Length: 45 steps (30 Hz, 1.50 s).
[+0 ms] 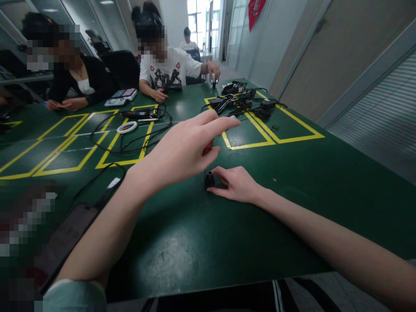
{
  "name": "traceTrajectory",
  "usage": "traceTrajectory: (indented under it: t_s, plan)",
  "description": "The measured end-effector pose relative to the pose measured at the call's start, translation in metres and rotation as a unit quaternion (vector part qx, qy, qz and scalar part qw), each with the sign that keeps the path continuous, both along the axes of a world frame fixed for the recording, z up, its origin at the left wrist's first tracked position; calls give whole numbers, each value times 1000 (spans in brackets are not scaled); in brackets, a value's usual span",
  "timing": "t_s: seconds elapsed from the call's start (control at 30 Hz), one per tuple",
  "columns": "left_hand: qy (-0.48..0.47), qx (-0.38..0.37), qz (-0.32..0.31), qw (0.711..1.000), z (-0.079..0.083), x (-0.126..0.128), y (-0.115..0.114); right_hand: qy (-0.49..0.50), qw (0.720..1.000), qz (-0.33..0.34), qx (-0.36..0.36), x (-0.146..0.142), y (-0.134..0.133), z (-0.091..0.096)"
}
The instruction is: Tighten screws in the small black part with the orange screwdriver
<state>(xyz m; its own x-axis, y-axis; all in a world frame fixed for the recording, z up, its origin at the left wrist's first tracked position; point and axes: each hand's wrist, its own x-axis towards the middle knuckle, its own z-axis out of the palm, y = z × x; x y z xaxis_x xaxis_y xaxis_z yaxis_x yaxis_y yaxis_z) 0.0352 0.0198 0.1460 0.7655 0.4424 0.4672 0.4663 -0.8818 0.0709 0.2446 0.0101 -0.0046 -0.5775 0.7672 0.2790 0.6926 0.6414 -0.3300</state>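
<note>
On the green table stands a small dark bottle-like piece [209,180] with a narrow, pale-rimmed neck. My right hand [235,184] pinches it from the right, thumb and forefinger at its side. Above it and slightly farther away, my left hand [188,141] hovers with curved fingers. A small red object [208,147] shows between the left thumb and fingers; most of it is hidden, and its kind cannot be made out.
Yellow tape rectangles [299,138] mark the green table [260,242]. Black cables and adapters [238,102] lie at the back right. A coiled cable and white ring [126,127] lie left. A phone [68,238] lies near my left forearm. Co-workers [169,65] sit across the table.
</note>
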Motion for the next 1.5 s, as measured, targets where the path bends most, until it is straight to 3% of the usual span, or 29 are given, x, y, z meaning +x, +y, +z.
traceTrajectory:
  t_s: [0.33,0.6,0.87,1.3,1.5]
  plan:
    - [9,-38,-11,999,2,0,-2,-16,1000,20,-8,0,-1,3]
    - [-10,-18,-41,999,0,0,2,-11,1000,16,-2,0,-2,6]
    - [2,-33,11,999,5,0,-1,-15,1000,11,-3,1,-2,7]
    - [8,-50,-20,999,9,0,-2,-19,1000,14,-13,2,-2,6]
    - [18,-51,-2,999,11,0,-3,-18,1000,18,-13,2,-2,7]
